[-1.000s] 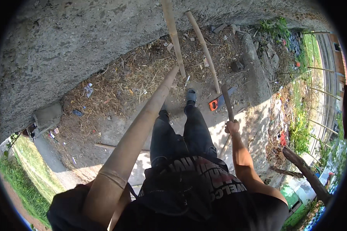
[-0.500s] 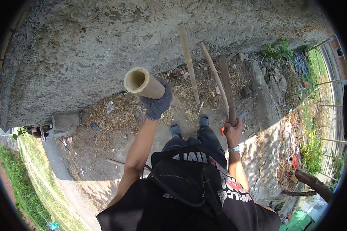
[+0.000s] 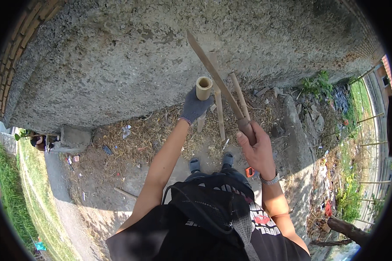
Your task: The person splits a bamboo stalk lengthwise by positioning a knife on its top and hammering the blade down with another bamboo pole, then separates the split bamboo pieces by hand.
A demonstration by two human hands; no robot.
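Head view, inspected from where I stand: the left hand in a dark grey knitted glove (image 3: 197, 106) has its fingers wrapped round a pale, hollow bamboo tube (image 3: 203, 93), mouth upward, near the lower edge of the rough grey wall (image 3: 117, 65). The bare right hand (image 3: 258, 150) has its fingers closed about the handle of a long, brownish metal machete (image 3: 217, 75), apart from the tube in this view. Step in hand, as judged: positioning blade beside tube. The next move would call for a steady tube and gloved fingers clear of the edge. Against half a second earlier, the tube sits nearer centre and the machete has swung leftward.
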